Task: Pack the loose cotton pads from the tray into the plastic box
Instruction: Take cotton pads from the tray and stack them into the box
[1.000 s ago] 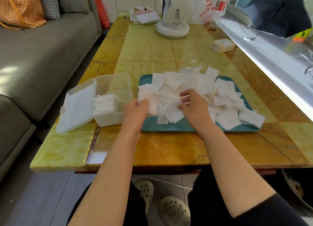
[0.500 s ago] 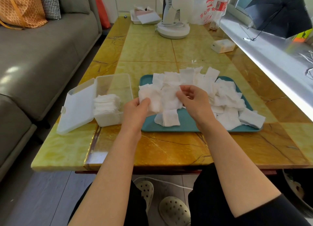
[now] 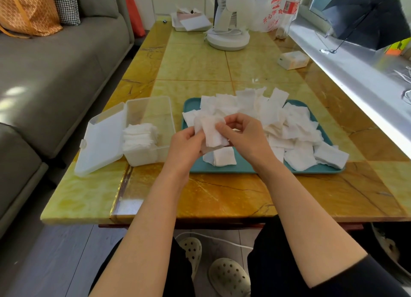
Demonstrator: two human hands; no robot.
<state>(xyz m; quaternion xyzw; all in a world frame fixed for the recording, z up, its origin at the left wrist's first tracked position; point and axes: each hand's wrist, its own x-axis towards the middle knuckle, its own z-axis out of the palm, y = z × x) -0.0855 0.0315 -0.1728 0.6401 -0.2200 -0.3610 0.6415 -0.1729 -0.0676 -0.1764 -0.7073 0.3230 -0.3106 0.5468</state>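
Left hand (image 3: 186, 143) and right hand (image 3: 244, 138) together pinched a small bunch of cotton pads (image 3: 213, 132) over the near-left part of the tray (image 3: 222, 168). The plastic box (image 3: 155, 109) stood open just left of it, nearer the left hand, long axis running away from the person. The coming transfer was judged leftward.

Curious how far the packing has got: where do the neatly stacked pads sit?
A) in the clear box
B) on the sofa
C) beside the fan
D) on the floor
A: the stack of pads sits inside the open box, left of the tray.
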